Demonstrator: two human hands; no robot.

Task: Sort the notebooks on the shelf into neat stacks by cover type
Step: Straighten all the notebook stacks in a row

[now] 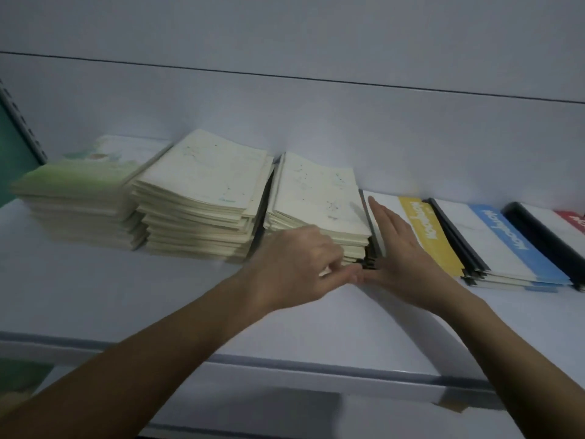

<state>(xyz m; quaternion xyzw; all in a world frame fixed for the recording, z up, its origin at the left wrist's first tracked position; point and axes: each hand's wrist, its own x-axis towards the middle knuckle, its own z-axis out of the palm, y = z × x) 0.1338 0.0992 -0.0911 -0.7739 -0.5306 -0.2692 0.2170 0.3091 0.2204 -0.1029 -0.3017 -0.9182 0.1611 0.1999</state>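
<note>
While the tall stack of cream paper notebooks (319, 213) sits mid-shelf, its long side running away from the person, the flat right hand (399, 248) presses its right side and the curled left hand (294, 264) pinches its near bottom corner.

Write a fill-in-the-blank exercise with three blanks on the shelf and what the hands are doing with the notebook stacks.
1. The right hand lies flat with straight fingers against the ____ side of the cream stack.
2. The left hand touches that stack's ____ edge, fingers curled.
3. The yellow-banded notebook lies between the right hand and the ____-banded notebook.

Missing words: right; front; blue
</note>
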